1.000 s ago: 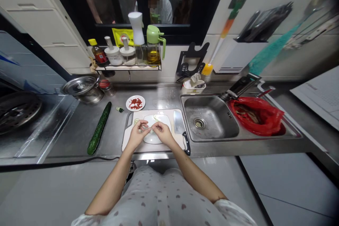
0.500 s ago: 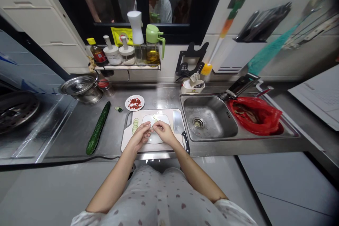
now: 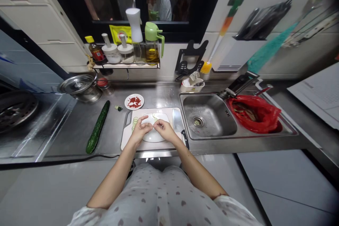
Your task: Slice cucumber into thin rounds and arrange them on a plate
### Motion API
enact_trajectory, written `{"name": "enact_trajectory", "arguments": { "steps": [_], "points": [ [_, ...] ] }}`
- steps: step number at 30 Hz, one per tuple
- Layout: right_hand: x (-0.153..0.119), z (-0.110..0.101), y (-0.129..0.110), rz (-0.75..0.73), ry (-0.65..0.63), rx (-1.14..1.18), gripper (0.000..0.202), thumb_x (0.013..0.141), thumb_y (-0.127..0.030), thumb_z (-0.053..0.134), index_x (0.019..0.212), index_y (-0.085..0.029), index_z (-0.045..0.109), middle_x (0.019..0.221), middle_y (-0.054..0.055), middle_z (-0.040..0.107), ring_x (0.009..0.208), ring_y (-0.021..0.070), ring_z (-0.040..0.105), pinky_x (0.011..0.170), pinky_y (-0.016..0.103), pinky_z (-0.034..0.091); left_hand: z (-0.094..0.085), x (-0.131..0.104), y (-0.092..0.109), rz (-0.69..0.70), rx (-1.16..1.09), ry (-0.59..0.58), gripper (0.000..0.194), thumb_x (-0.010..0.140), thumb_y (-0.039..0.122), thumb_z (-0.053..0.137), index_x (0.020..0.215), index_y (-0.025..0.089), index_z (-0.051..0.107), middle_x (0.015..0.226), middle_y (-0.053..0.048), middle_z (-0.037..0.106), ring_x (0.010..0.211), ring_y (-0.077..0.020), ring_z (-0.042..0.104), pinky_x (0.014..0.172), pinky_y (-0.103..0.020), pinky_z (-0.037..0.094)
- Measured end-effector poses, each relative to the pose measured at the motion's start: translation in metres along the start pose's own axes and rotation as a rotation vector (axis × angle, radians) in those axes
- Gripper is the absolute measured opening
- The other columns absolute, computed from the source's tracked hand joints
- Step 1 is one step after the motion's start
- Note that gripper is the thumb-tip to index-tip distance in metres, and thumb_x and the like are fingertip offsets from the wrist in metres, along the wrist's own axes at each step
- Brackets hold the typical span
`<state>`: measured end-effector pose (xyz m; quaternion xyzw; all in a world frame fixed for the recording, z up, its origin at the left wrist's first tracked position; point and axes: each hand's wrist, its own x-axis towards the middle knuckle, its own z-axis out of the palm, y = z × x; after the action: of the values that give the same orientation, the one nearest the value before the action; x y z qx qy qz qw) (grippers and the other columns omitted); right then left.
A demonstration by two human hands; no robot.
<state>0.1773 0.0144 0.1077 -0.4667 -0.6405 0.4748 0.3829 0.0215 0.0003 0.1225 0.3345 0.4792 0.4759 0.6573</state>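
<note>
Head view: left hand (image 3: 139, 132) and right hand (image 3: 164, 130) meet above a white plate (image 3: 155, 137)

Both hands are near the centre of the frame, their fingertips close together. The left hand is half curled, forefinger raised, thumb pointing toward the right hand, whose fingers are drawn into a pinch. Whether anything is held between the fingertips is too small to tell.

The white plate lies below them on a pale cutting board (image 3: 129, 144), a pale green slice (image 3: 154, 116) near its upper edge. Left of the plate, cucumber slices (image 3: 135, 120) overlap in a row, partly covered by the left hand. At the board's right side lies a knife (image 3: 178, 122), black handle toward the bottom of the frame.

On the steel desk (image 3: 66, 130), a long cucumber (image 3: 97, 127) slants left of centre, with a cucumber end (image 3: 118, 107) near its upper tip. Just above the board sits a small dish (image 3: 142, 103) of red pieces (image 3: 134, 102). Right of centre is a sink (image 3: 217, 113), with a red bag (image 3: 265, 118) farther right.
</note>
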Motion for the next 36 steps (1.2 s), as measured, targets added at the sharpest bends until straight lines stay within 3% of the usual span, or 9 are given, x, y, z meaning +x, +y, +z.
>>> {"name": "enact_trajectory", "arguments": {
  "steps": [3, 9, 12, 16, 21, 28, 36],
  "points": [
    [0.001, 0.001, 0.001, 0.022, 0.019, 0.008, 0.014, 0.078, -0.031, 0.053, 0.075, -0.018, 0.059, 0.075, 0.000, 0.062, 0.072, 0.0137, 0.055, 0.072, 0.027, 0.042, 0.002, 0.001, -0.003, 0.114, 0.059, 0.016, 0.069, 0.060, 0.024, 0.075, 0.121, 0.018, 0.044, 0.070, 0.004, 0.061, 0.067, -0.0084, 0.057, 0.071, -0.023, 0.042],
    [0.003, 0.004, 0.007, 0.074, 0.043, 0.038, 0.014, 0.074, -0.031, 0.053, 0.073, -0.018, 0.059, 0.073, 0.000, 0.061, 0.071, 0.0141, 0.056, 0.070, 0.027, 0.043, 0.004, -0.001, -0.009, 0.274, 0.218, 0.036, 0.062, 0.066, 0.028, 0.071, 0.122, 0.020, 0.043, 0.078, 0.001, 0.060, 0.069, -0.0093, 0.056, 0.068, -0.022, 0.041],
    [0.005, 0.005, 0.009, 0.100, 0.053, 0.034, 0.014, 0.073, -0.030, 0.053, 0.072, -0.018, 0.058, 0.071, -0.001, 0.061, 0.068, 0.0132, 0.055, 0.068, 0.026, 0.043, 0.006, -0.004, -0.009, 0.310, 0.296, 0.065, 0.060, 0.068, 0.025, 0.069, 0.123, 0.020, 0.045, 0.083, -0.001, 0.060, 0.077, -0.0118, 0.057, 0.075, -0.024, 0.043],
    [0.006, 0.007, 0.012, 0.123, 0.045, 0.025, 0.012, 0.073, -0.029, 0.054, 0.072, -0.018, 0.058, 0.069, -0.001, 0.061, 0.065, 0.0123, 0.055, 0.066, 0.025, 0.043, 0.007, -0.005, -0.009, 0.281, 0.347, 0.110, 0.057, 0.067, 0.020, 0.069, 0.121, 0.022, 0.049, 0.085, -0.002, 0.060, 0.082, -0.0139, 0.057, 0.081, -0.026, 0.043],
    [0.007, 0.006, 0.022, 0.147, -0.019, -0.002, 0.011, 0.077, -0.028, 0.052, 0.077, -0.018, 0.057, 0.061, -0.003, 0.058, 0.058, 0.0117, 0.053, 0.060, 0.024, 0.043, 0.003, 0.005, -0.020, 0.264, 0.350, 0.159, 0.051, 0.065, 0.016, 0.066, 0.114, 0.021, 0.055, 0.080, 0.000, 0.057, 0.072, -0.0112, 0.055, 0.074, -0.023, 0.042],
    [0.025, -0.008, 0.039, 0.128, -0.083, -0.328, 0.012, 0.080, -0.022, 0.051, 0.079, -0.017, 0.062, 0.074, 0.000, 0.063, 0.068, 0.0133, 0.055, 0.065, 0.023, 0.039, -0.003, 0.029, -0.043, 0.255, 0.538, 0.177, 0.040, 0.068, 0.017, 0.062, 0.108, 0.021, 0.057, 0.075, 0.002, 0.059, 0.067, -0.0102, 0.055, 0.071, -0.022, 0.041],
    [0.061, -0.016, 0.045, 0.110, -0.156, -0.708, 0.010, 0.083, -0.021, 0.055, 0.088, -0.016, 0.064, 0.083, 0.005, 0.066, 0.076, 0.0147, 0.057, 0.066, 0.022, 0.035, -0.003, 0.066, -0.047, 0.107, 0.954, 0.282, 0.029, 0.074, 0.020, 0.060, 0.103, 0.025, 0.061, 0.076, 0.002, 0.066, 0.073, -0.0144, 0.060, 0.071, -0.024, 0.039]
  ]
}}
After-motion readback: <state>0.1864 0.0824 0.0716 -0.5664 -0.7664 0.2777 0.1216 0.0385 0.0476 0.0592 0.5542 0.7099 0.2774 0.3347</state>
